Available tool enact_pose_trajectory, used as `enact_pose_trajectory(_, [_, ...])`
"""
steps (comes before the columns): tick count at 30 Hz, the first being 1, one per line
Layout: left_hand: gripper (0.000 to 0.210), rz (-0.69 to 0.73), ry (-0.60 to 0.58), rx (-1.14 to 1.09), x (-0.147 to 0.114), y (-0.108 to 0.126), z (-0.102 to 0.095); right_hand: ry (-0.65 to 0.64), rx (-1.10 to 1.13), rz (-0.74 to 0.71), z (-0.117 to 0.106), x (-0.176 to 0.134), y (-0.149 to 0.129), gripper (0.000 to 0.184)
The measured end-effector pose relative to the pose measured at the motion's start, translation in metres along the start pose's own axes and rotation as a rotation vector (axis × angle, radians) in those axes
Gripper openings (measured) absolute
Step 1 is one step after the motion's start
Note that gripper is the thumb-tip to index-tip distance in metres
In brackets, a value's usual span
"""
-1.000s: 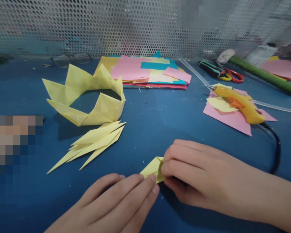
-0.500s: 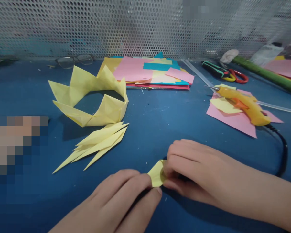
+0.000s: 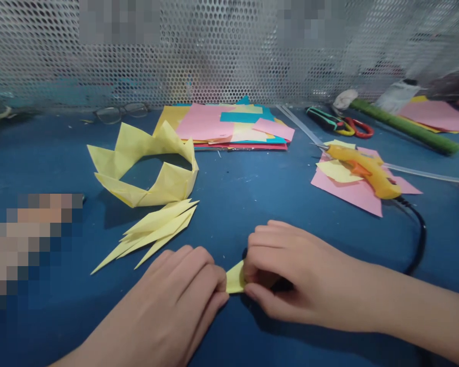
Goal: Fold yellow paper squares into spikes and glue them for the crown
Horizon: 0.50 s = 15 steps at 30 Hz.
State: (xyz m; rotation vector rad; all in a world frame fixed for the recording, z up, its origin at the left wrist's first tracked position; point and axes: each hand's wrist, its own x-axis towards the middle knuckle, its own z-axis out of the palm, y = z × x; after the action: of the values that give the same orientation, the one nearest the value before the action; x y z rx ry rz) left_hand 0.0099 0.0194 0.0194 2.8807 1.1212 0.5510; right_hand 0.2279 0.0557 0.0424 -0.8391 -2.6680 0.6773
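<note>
Head view: two bare hands are at work low in the centre of the frame, above a dark blue worktop [image 3: 245, 204]. Between them is a small, folded piece of pale yellow paper [image 3: 235, 280], of which only a short triangular section is exposed.

Grip, left hand [image 3: 168, 300]: fingers curled, thumb beneath, closed on the paper's left end. Grip, right hand [image 3: 309, 280]: thumb and fingertips pinched on the right end. How far the paper extends inside either grip cannot be determined.

Change noted: over the last second the left fingers pass from lying flat over the paper to a curled pinch, and less paper shows. In this inspector's judgement, the piece is under control at both ends and folding is in progress; the crease itself is hidden.

Adjacent items: slender, pointed pieces of folded yellow paper [image 3: 156, 234] lie left of centre, just below a spiked yellow paper ring [image 3: 168, 186]. A yellow glue gun with an orange trigger [image 3: 382, 181] rests on pink paper [image 3: 340, 193] at centre right. Multicoloured paper sheets [image 3: 206, 125] are stacked at upper centre.

Markings: no brand, label or writing is legible on any item.
</note>
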Motion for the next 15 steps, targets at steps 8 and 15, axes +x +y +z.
enact_pose_trajectory(8, [0.023, -0.011, -0.032, 0.068, -0.0037, -0.0051, 0.0023, -0.029, 0.017, 0.092, -0.0013, -0.0037, -0.0058, 0.015])
enact_pose_trajectory(15, [0.024, -0.044, -0.012, 0.020, -0.0100, -0.0088, 0.0024, 0.003, 0.076, 0.198, 0.0028, -0.0040, -0.0083, 0.017])
